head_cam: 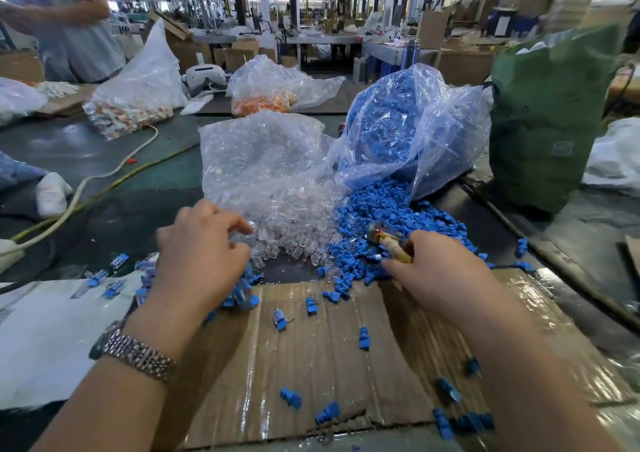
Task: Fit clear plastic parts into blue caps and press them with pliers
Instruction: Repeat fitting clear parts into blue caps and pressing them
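A heap of clear plastic parts (294, 233) spills from a clear bag (256, 160) in the middle of the table. Beside it on the right, blue caps (388, 216) pour out of a second bag (408, 129). My left hand (201, 250) reaches into the near edge of the clear heap, fingers curled; whether it grips a part is hidden. My right hand (433, 261) lies at the near edge of the blue pile and holds the pliers (391, 243), whose yellowish handle and tip stick out past the fingers. Assembled blue-and-clear pieces (114, 278) lie at the left.
Flattened taped cardboard (329, 347) with scattered blue caps covers the near table. A white sheet (45, 340) lies left of it. Cables (104, 174) cross the left side. Bags of orange parts (263, 101) stand behind, a green sack (547, 112) at right, a person (65, 18) at far left.
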A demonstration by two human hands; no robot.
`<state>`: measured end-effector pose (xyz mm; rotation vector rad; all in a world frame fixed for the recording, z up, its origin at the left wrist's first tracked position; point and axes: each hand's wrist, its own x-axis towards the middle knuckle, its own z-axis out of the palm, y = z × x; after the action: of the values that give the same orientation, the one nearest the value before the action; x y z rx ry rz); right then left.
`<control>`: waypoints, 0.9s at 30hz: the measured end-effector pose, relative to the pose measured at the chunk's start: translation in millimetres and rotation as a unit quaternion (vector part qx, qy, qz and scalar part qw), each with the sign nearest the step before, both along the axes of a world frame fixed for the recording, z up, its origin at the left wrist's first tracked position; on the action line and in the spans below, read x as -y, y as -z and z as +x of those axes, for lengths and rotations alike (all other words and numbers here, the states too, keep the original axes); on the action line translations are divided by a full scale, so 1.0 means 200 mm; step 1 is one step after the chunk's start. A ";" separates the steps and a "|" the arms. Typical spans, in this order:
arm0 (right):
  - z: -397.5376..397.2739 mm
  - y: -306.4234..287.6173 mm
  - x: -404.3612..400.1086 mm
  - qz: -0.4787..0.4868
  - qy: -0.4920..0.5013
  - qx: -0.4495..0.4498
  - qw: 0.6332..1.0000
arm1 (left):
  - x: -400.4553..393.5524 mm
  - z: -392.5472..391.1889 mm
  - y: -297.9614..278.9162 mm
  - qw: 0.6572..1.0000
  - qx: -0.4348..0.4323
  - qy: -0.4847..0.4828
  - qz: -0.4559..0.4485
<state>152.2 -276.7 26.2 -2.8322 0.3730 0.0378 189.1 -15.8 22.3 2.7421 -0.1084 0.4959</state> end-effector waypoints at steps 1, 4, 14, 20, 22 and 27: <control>0.00 0.01 -0.01 -0.024 0.006 -0.009 1.000 | 0.03 -0.01 0.01 0.997 0.005 0.060 -0.038; 0.01 0.02 -0.03 -0.050 0.011 -0.041 0.998 | 0.13 -0.04 0.04 0.979 -0.019 0.194 -0.058; 0.00 0.01 -0.11 -0.014 -0.081 0.042 0.996 | 0.21 -0.06 0.11 0.959 -0.177 0.211 -0.071; 0.02 0.06 -0.23 -0.035 -0.236 0.030 0.971 | 0.22 -0.06 0.10 0.957 -0.193 0.199 -0.086; 0.03 0.08 -0.24 -0.056 -0.239 0.027 0.969 | 0.23 -0.06 0.10 0.957 -0.191 0.200 -0.089; 0.01 0.08 -0.22 -0.054 -0.233 0.048 0.970 | 0.23 -0.08 0.10 0.957 -0.187 0.201 -0.091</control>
<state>155.1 -232.1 10.4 -2.9477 -0.3253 -0.0253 173.8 -62.0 2.4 2.4863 -0.4847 -0.1209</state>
